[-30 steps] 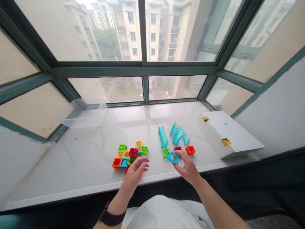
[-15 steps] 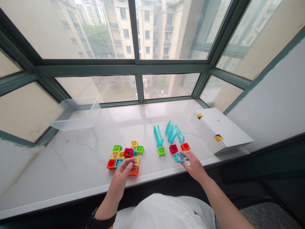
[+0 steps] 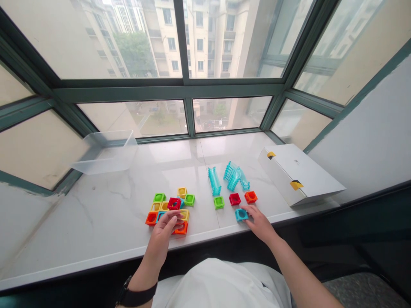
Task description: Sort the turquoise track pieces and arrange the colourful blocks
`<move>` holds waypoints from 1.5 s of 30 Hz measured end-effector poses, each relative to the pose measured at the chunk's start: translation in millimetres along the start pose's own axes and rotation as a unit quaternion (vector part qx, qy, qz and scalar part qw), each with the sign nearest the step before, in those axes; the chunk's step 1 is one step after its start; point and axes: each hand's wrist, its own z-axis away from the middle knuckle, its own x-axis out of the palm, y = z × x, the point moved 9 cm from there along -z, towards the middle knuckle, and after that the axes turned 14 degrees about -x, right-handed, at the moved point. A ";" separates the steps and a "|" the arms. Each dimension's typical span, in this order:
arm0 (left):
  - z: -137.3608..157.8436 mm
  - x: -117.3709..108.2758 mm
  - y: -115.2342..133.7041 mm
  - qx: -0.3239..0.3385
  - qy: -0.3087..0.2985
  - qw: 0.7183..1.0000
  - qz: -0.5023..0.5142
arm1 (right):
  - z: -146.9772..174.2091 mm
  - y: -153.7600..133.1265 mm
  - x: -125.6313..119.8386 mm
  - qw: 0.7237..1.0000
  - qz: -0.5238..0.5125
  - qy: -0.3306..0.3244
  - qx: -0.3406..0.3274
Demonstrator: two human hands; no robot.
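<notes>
On the marble sill, my right hand (image 3: 260,223) has thumb and fingers around the sides of a blue square toy block (image 3: 241,214) with a round opening. That block now appears to rest flat on the surface. My left hand (image 3: 164,229) hovers over the near part of a cluster of square blocks, fingers stretched out and partly covering some of them. A red block (image 3: 174,203) sits raised on the cluster, just beyond its fingers. Orange (image 3: 151,218), yellow (image 3: 182,192) and green (image 3: 189,199) blocks lie around it.
Beyond my right hand are a green block (image 3: 218,202), a dark red block (image 3: 234,199) and an orange block (image 3: 251,196). Translucent teal track pieces (image 3: 214,182) lie behind them. A white box (image 3: 300,173) stands right, a clear plastic bin (image 3: 109,164) left, against the windows.
My right hand has lowered the blue block, which was tilted and lifted, flat onto the sill. The left hand stays almost in place. The view has shifted slightly.
</notes>
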 end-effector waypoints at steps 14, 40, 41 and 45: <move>-3.1 -17.1 10.4 0.025 -0.001 0.999 0.039 | -1.8 2.6 1.6 1.000 0.003 -0.024 -0.001; -9.0 -35.7 41.1 0.275 0.153 0.841 -0.441 | -49.2 -125.0 -21.6 0.982 0.024 0.063 -0.175; -11.5 -31.9 36.2 0.275 0.146 0.833 -0.457 | -56.6 -135.2 -10.9 0.981 0.010 0.050 -0.186; -23.3 -24.7 10.7 0.261 0.150 0.801 -0.518 | -87.3 -172.9 37.2 0.976 -0.031 0.000 -0.216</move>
